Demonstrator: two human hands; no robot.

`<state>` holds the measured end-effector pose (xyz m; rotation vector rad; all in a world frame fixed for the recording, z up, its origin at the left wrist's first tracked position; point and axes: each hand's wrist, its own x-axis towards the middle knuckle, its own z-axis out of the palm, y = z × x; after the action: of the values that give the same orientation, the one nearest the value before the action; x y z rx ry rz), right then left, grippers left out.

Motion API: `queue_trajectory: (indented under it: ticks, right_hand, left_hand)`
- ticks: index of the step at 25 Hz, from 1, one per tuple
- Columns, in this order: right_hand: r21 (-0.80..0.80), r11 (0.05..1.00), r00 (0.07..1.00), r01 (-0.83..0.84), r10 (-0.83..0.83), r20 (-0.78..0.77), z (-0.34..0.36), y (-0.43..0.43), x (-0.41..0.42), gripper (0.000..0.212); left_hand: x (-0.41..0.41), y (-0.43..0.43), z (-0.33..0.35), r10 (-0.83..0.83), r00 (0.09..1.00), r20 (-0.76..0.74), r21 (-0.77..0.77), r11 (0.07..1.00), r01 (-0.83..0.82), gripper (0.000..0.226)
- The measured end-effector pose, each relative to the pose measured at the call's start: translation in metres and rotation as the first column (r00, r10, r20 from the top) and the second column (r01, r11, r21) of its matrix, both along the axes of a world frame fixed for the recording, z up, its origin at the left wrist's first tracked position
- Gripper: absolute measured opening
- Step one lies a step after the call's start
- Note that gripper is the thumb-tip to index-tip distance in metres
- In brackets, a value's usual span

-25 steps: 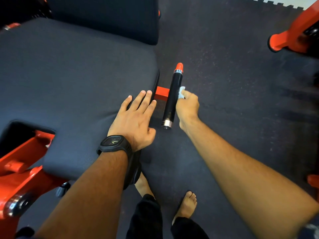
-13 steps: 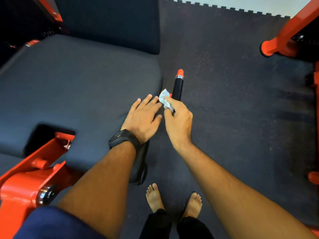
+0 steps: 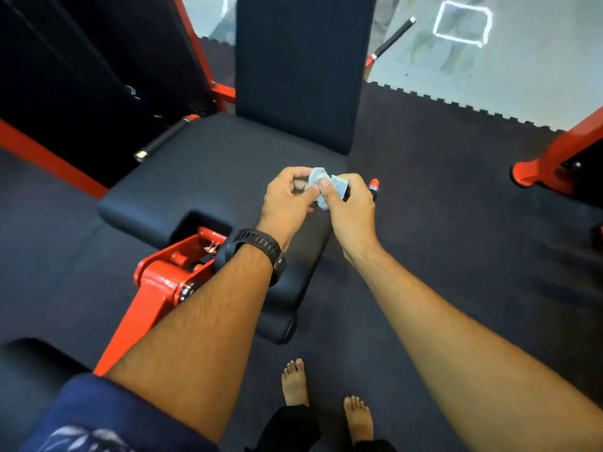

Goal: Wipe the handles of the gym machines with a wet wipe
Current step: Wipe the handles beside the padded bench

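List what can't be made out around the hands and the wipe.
Head view only:
- the near handle: only its red tip shows; the right hand covers the grip.
- the wipe: bunched between the right hand and the left hand; how wet or dirty it is cannot be told.
- the far handle: blurred and dark, surface unreadable.
- the red frame: cut off by the right edge.

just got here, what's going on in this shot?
A barefoot person stands at a red-framed gym machine. The left hand and the right hand both pinch a crumpled wet wipe above the right edge of the black seat pad. The wipe seems clear of any handle. The right-side handle is mostly hidden behind the right hand, with only its red tip showing.
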<state>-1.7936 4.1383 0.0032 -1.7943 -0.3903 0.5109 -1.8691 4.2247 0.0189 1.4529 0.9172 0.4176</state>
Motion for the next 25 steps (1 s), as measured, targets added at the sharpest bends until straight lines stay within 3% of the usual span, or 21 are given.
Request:
queue_trajectory:
  ticks: [2,5,9,13,19,25]
  right_hand:
    - [0.066,0.995,0.997,-0.071,0.072,-0.013,0.025,0.003,-0.015,0.01]
    - [0.125,0.964,0.972,-0.235,0.236,0.006,0.06,0.005,-0.045,0.027]
    - [0.21,0.889,0.908,-0.406,0.418,-0.013,0.104,0.0,-0.103,0.023]
    - [0.271,0.831,0.858,-0.485,0.512,-0.035,0.135,-0.004,-0.169,0.012]
    - [0.383,0.693,0.741,-0.61,0.671,-0.034,0.176,0.004,-0.269,0.037]
    - [0.363,0.7,0.771,-0.615,0.63,0.092,0.197,0.011,-0.399,0.017]
  left_hand:
    - [-0.022,-0.004,0.028,0.123,0.992,0.014,0.023,0.992,-0.123,0.016]
    - [-0.061,-0.013,0.061,0.237,0.97,0.05,0.072,0.968,-0.24,0.015]
    - [-0.128,-0.035,0.103,0.386,0.917,0.103,0.127,0.909,-0.397,0.022]
    - [-0.207,-0.049,0.138,0.506,0.853,0.13,0.186,0.832,-0.522,0.014]
    - [-0.316,-0.052,0.174,0.542,0.826,0.153,0.266,0.783,-0.563,0.018]
    - [-0.445,-0.049,0.196,0.57,0.8,0.187,0.319,0.735,-0.598,0.021]
